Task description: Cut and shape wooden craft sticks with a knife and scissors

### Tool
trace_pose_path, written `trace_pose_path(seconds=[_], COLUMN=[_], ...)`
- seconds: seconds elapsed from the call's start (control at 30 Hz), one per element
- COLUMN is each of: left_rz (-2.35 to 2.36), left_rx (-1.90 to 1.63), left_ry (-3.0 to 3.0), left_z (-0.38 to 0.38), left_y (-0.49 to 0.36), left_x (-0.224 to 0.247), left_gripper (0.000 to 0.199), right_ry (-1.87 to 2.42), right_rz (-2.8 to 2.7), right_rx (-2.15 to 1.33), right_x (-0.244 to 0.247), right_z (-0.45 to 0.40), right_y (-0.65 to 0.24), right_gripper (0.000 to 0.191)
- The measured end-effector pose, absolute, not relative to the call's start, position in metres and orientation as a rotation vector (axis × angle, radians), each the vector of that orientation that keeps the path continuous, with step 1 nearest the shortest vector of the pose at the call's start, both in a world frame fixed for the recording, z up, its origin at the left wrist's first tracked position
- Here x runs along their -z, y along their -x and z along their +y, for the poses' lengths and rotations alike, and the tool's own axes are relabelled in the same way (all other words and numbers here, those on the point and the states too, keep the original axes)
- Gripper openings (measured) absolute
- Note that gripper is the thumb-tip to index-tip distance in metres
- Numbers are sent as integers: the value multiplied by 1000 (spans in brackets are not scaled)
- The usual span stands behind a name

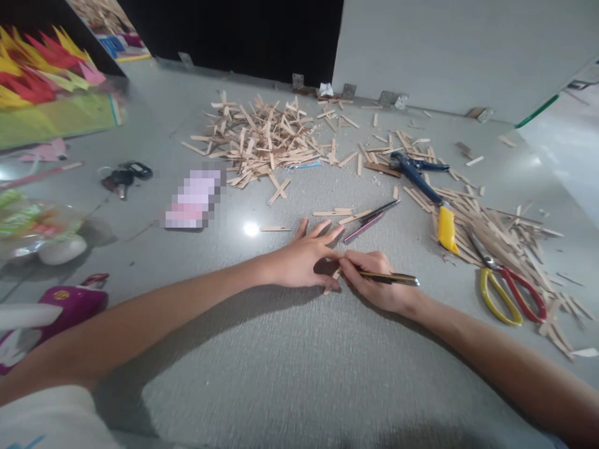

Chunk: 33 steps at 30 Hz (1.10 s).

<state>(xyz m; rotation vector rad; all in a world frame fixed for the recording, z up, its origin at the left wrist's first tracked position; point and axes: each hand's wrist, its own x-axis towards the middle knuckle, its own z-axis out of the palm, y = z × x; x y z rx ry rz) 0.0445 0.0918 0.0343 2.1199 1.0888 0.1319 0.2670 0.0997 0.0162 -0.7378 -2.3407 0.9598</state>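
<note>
My right hand (374,280) is closed around a dark pen (405,279) with a gold-coloured side, its rear end pointing right. The pen's tip is hidden by my fingers. My left hand (304,259) rests on the table with three fingers spread, while its index finger and thumb hold a small wooden stick (333,284) down on the surface. The fingertips of both hands nearly meet there. Just beyond them lie a purple pen (362,228), a black pen (381,209) and a few wooden sticks (333,213).
A heap of wooden sticks (266,137) lies at the back. On the right are a blue-and-yellow tool (421,187), scissors (500,280) and more sticks. A blurred-out phone-shaped item (194,199), keys (122,178) and a purple glue gun (70,308) lie left.
</note>
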Motion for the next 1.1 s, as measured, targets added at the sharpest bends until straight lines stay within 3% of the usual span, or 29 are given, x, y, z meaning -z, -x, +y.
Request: trace_pose_path(seconds=[0.13, 0.27, 0.57, 0.67, 0.83, 0.97, 1.1], left_rz=[1111, 1081, 1072, 1076, 1156, 1144, 1164], left_rx=[-138, -130, -101, -107, -220, -211, -163], left_ry=[-2129, -2138, -2159, -2166, -2162, -2177, -2181], left_z=[91, 89, 88, 86, 83, 83, 83], left_y=[-45, -46, -46, -47, -51, -52, -52], left_x=[-34, -34, -35, -34, -27, -26, -32], left_gripper=[51, 26, 19, 24, 56, 41, 38], right_ry=[705, 670, 628, 644, 697, 667, 632], right_rz=[-2385, -2427, -2476, -2452, -2424, -2426, -2424], right_rx=[-857, -841, -824, -852, -865, -916, -909], right_x=[-16, -18, -19, -17, -13, -13, -15], right_z=[100, 100, 98, 98, 98, 98, 101], right_y=[-268, -269, -270, -271, -275, -275, -274], right_gripper=[33, 34, 36, 34, 35, 34, 36])
